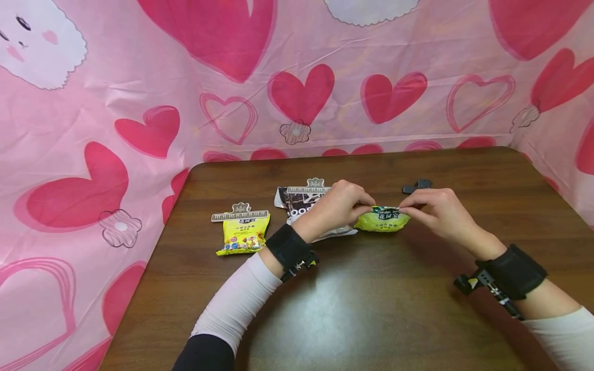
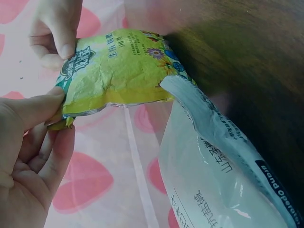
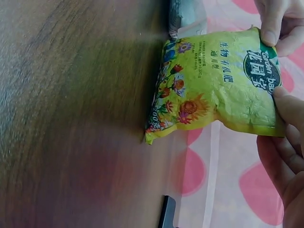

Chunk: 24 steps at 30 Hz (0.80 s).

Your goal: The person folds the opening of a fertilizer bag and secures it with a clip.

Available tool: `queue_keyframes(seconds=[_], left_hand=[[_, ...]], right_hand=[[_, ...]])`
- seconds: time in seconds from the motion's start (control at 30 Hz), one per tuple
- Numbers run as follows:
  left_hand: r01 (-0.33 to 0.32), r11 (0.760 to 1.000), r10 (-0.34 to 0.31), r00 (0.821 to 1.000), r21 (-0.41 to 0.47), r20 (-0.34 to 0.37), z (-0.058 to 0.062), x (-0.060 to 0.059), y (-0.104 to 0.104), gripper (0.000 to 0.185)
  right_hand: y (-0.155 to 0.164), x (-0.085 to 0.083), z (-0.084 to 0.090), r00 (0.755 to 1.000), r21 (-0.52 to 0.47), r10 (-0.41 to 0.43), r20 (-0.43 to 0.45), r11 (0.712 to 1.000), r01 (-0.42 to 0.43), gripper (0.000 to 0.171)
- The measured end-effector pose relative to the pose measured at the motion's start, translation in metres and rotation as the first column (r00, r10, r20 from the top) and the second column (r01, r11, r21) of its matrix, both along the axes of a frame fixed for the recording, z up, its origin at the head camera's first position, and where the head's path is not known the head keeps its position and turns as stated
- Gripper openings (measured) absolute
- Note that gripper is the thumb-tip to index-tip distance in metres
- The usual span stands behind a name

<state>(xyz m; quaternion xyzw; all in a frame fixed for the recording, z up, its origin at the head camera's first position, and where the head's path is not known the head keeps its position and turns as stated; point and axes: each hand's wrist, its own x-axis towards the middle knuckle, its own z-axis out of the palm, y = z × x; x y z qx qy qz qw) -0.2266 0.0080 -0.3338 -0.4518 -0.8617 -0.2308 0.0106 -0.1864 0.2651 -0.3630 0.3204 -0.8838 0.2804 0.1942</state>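
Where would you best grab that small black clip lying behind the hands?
Probably from above, pinching the black clip across its narrow middle. It lies flat on the table, apart from the green packet and just behind the right hand, so nothing blocks the top.

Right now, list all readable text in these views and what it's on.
"Garden baby", with Chinese characters too stylised to read surely: yellow-green packet pinched at its top by the left hand and right hand.
"200g": same packet's lower corner.
"Brand Operator": white bag.
"OOS", partly hidden: dark bag.
Yellow clipped packet: too small.
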Motion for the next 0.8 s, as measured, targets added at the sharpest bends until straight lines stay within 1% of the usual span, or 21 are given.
queue_keyframes(seconds=[0.17, 0.33, 0.47, 0.63, 0.8], left_hand=[[-0.003, 1.0, 0.003, 1.0, -0.004, -0.006, -0.0004, 0.0002, 0.0006, 0.016], [0.0, 1.0, 0.0, 1.0, 0.002, -0.011, -0.0003, 0.0008, 0.0003, 0.016], [-0.01, 1.0, 0.01, 1.0, 0.018, -0.005, -0.0014, 0.0014, -0.0008, 0.016], [-0.032, 0.999, 0.031, 0.999, 0.038, 0.023, -0.0022, 0.0014, -0.0033, 0.017], [-0.029, 0.999, 0.028, 0.999, 0.036, 0.026, -0.0016, 0.0009, -0.0055, 0.017]], right_hand=[[-0.0008, -0.0011, -0.0021, 1.0, -0.017, -0.012, -0.02, 1.0, 0.011, 0.026], [-0.0003, -0.0021, -0.0037, 1.0, -0.033, -0.003, -0.025, 0.999, 0.003, 0.026], [0.0007, -0.0025, -0.0033, 1.0, -0.029, -0.004, -0.007, 1.0, 0.003, 0.026], [0.0031, -0.0032, -0.0006, 1.0, -0.007, -0.003, 0.018, 1.0, 0.003, 0.026], [0.0085, -0.0016, 0.0002, 0.999, 0.005, -0.014, 0.043, 1.0, 0.014, 0.027]])
